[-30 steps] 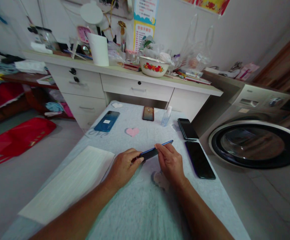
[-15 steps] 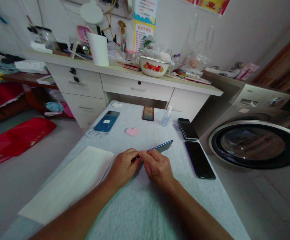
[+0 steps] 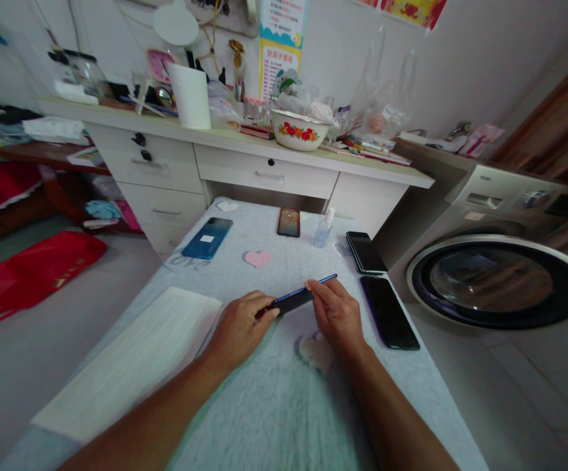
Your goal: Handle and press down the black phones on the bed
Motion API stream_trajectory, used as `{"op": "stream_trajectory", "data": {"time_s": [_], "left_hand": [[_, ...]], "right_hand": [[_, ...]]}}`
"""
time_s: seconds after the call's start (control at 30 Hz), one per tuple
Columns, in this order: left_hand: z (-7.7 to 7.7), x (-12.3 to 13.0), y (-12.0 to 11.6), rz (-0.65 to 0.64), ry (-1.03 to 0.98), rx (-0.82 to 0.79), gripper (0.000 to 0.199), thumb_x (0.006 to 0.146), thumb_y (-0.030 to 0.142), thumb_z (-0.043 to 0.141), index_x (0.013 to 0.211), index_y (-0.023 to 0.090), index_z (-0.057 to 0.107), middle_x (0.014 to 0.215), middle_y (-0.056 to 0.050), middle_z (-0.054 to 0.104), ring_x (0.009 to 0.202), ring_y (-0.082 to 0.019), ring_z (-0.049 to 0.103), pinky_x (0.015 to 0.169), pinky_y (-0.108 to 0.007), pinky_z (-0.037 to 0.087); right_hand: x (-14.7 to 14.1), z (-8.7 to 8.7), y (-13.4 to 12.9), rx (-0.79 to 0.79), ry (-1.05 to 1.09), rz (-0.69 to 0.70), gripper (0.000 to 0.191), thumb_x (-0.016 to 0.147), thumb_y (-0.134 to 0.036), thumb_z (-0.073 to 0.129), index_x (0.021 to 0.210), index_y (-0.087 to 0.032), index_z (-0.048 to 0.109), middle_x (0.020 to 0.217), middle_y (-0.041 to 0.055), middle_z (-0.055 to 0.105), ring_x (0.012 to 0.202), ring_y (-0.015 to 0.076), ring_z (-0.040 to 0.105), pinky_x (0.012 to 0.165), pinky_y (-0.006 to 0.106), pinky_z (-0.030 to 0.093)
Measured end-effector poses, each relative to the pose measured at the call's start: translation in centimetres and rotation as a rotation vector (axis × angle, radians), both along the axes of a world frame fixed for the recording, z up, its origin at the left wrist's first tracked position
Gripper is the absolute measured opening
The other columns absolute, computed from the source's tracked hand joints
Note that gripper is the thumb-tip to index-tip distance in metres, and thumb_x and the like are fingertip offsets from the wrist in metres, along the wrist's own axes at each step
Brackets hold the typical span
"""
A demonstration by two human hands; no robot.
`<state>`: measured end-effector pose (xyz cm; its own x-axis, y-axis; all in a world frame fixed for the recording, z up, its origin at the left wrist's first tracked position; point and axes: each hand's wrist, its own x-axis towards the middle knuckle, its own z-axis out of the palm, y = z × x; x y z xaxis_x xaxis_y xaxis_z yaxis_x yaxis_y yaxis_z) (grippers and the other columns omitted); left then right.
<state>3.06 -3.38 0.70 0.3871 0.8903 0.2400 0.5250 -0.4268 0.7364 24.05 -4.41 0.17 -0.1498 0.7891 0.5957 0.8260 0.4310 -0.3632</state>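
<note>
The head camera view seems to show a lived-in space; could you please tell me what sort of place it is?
Probably a room in a home: a front-loading washing machine stands on the right, and a flowered bowl and pink clock sit on a white desk with drawers.

left hand (image 3: 240,329): closed in a pinch | right hand (image 3: 337,317): curled, apparently pinching | forearms (image 3: 159,409): angled inward

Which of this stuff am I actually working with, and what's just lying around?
In use:
- blue-edged phone, in the left hand, right hand at its upper edge
- perhaps the spray bottle and blue phone, both untouched

Probably just lying about:
- flowered bowl
- pink clock
- white roll
</note>
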Motion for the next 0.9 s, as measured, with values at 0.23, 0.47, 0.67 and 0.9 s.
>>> {"op": "stream_trajectory", "data": {"time_s": [0.23,0.47,0.67,0.9], "left_hand": [[-0.1,0.0,0.0,0.001,-0.005,-0.005,0.019,0.088,0.024,0.051,0.088,0.02,0.069,0.078,-0.001,0.062,0.071,-0.015,0.058,0.064,-0.026,0.041],[-0.5,0.0,-0.2,0.037,-0.081,0.024,0.023,0.086,0.021,0.055,0.106,0.021,0.066,0.085,-0.001,0.064,0.073,-0.013,0.06,0.068,-0.025,0.045],[-0.2,0.0,-0.3,0.035,-0.125,0.067,0.019,0.087,0.022,0.054,0.101,0.019,0.067,0.085,-0.001,0.064,0.074,-0.013,0.06,0.068,-0.024,0.046],[-0.2,0.1,-0.1,0.047,-0.143,0.042,0.018,0.086,0.022,0.056,0.099,0.02,0.068,0.084,0.0,0.063,0.072,-0.012,0.059,0.066,-0.023,0.046]], "right_hand": [[2.0,0.2,0.7,0.009,-0.017,-0.208,0.026,0.092,-0.019,0.048,0.108,-0.019,0.069,0.082,0.0043,0.061,0.074,0.0139,0.059,0.072,0.023,0.045],[2.6,0.0,1.1,0.024,-0.032,-0.288,0.027,0.093,-0.023,0.047,0.106,-0.018,0.07,0.08,0.0047,0.062,0.074,0.0148,0.059,0.072,0.024,0.044],[1.9,0.0,0.9,0.037,-0.013,-0.24,0.027,0.093,-0.022,0.046,0.106,-0.018,0.069,0.079,0.0044,0.061,0.072,0.0143,0.058,0.07,0.023,0.044],[-0.7,-0.2,0.1,0.005,0.02,-0.046,0.028,0.092,-0.017,0.046,0.11,-0.021,0.066,0.091,0.0047,0.063,0.079,0.0137,0.06,0.073,0.022,0.047]]}}
